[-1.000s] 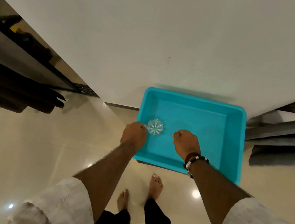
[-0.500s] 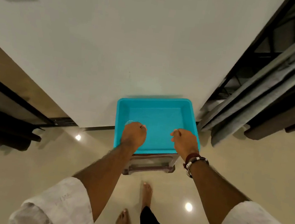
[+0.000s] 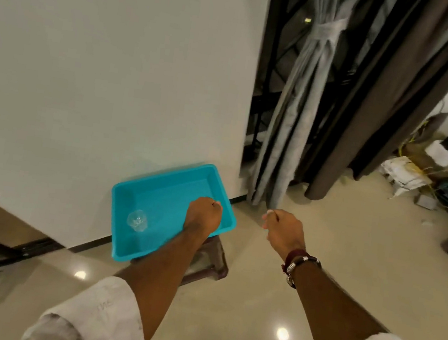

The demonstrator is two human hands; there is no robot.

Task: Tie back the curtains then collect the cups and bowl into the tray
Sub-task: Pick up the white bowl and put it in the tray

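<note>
A second ago both my hands were down at the tray's near rim, close beside the glass cup; now I have turned to my right and pulled them back. The tray (image 3: 173, 191) sits where it was, on a low stool (image 3: 212, 263) against the wall, with 1 clear cup (image 3: 137, 220) standing in its near-left corner. My read is that the first cup is delivered and I am heading off for the next one.

The grey curtain (image 3: 313, 76) at the doorway is now in view, gathered and tied with a band about its middle, so that part looks done. The other cups and the bowl are not in view.

My left hand (image 3: 204, 216) hangs above the tray's right half, fingers curled into a loose fist, gripping nothing and touching nothing that I can see. My right hand (image 3: 285, 230) is out over the bare floor (image 3: 312, 312), clear of the tray, fingers also curled in; something pale shows at the thumb tip, too small to tell whether it is a nail or something pinched.
</note>
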